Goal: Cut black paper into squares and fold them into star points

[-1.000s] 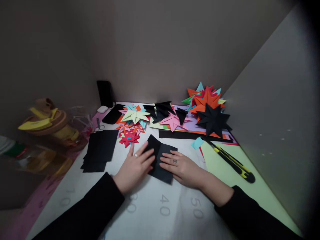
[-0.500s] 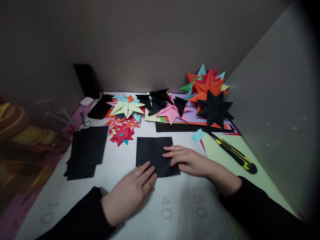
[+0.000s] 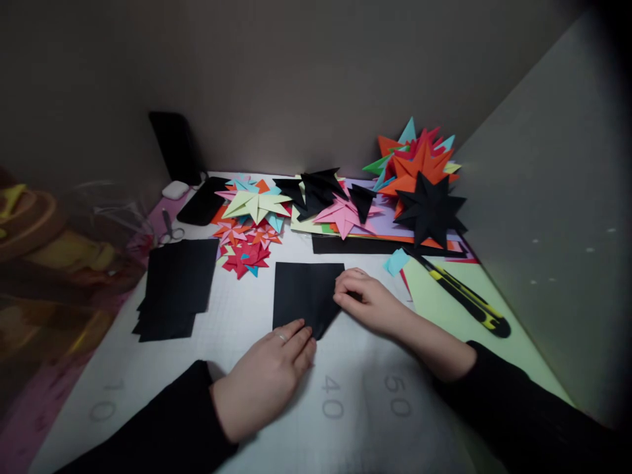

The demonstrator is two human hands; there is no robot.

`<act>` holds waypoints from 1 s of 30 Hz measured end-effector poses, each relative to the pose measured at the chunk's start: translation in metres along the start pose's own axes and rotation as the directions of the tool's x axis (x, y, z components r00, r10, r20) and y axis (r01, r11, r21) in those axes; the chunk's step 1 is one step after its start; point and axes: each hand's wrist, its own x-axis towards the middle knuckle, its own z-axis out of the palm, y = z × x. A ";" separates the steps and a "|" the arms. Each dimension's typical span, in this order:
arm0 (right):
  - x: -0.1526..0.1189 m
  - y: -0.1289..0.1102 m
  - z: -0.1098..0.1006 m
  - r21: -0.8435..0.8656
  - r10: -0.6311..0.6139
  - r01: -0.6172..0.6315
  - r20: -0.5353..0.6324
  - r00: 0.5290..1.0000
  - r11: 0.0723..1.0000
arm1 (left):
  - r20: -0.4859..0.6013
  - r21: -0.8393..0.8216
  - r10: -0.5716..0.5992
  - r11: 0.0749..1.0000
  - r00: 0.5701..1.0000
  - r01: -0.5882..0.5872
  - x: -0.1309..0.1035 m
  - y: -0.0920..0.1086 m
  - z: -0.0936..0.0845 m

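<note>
A black square of paper (image 3: 301, 293) lies on the white mat (image 3: 276, 421), with a crease down its middle. Its near right corner is lifted and bent inward. My left hand (image 3: 271, 372) rests with outstretched fingers on the paper's near edge, by the foot of the crease. On the right edge, my right hand (image 3: 368, 299) has its fingers curled together, pinching the turned-up part of the paper. The exact fingertip grip is partly hidden.
To the left lie a stack of black paper (image 3: 182, 276) and small scissors (image 3: 172, 230). Folded paper stars (image 3: 257, 204), a phone (image 3: 202, 201) and black folded pieces (image 3: 318, 191) line the back. A yellow-black utility knife (image 3: 464, 296) lies right, below a black star (image 3: 432, 209).
My right hand has gone from lying flat on the paper to pinching its right side, and the near right corner has come up. My left hand stays on the near edge.
</note>
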 end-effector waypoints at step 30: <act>0.008 -0.008 0.016 -0.374 0.080 -0.051 0.063 0.995 0.926 | 0.132 -0.182 -0.198 0.958 0.971 0.220 0.011 0.006 0.011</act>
